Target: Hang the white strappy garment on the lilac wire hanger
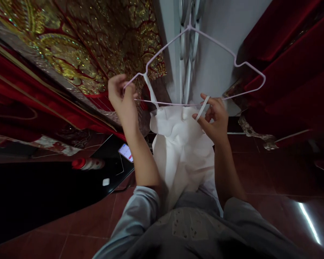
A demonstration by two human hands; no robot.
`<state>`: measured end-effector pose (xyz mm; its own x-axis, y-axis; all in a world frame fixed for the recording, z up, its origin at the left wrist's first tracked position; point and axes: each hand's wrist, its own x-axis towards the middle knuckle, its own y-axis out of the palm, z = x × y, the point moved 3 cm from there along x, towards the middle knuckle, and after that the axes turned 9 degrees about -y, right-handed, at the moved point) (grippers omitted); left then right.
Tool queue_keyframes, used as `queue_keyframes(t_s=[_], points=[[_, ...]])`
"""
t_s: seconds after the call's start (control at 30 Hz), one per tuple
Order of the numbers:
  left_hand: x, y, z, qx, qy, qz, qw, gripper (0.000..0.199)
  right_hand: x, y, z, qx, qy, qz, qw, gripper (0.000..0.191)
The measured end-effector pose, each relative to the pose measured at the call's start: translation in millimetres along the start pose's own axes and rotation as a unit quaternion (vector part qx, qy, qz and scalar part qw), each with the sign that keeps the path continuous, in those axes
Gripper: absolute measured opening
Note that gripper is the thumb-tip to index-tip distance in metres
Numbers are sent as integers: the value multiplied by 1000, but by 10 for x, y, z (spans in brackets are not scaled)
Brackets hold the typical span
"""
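A thin pale pink clothes hanger hangs in front of me with its hook at the top. A white dress is below it, one shoulder strap looped over the hanger's left shoulder notch. My left hand is closed around the hanger's left end, its fingers slightly blurred. The other strap is held by my right hand, stretched between thumb and fingers close to the bottom bar. No strap lies over the hanger's right shoulder. The lower dress falls toward my lap.
Gold-sequinned red garments hang at left, dark red cloth at right. A black table at lower left carries a red-capped bottle, a lit phone and a small white case. The floor is red tile.
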<state>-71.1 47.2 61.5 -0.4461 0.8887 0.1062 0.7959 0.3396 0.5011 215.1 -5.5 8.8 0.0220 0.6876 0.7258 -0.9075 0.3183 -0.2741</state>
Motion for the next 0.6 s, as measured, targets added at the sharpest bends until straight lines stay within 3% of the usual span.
queue_keyframes(t_s=[0.07,0.13,0.2,0.23,0.33,0.4,0.47,0.6], points=[[-127,-67,250,-52,-1,-18,998,35,1,11,-2,-8,1,9,1000,58],[-260,-32,480,-70,-23,21,997,68,7,1,-6,-11,1,6,1000,57],[-361,46,626,-75,-15,31,997,86,13,-15,3,-11,-4,-6,1000,56],[-391,87,666,-79,-7,20,997,83,13,-14,16,-11,-5,-8,1000,56],[-429,189,698,-98,-16,-16,995,49,2,25,58,-13,-3,9,1000,55],[-439,236,651,-90,-23,-3,996,30,-2,20,36,-24,-5,8,1000,56],[-449,257,566,-75,-10,29,997,20,18,-100,-82,-46,-10,-49,998,58],[-429,230,423,-90,13,72,993,8,158,-670,-529,-82,-2,-298,951,45]])
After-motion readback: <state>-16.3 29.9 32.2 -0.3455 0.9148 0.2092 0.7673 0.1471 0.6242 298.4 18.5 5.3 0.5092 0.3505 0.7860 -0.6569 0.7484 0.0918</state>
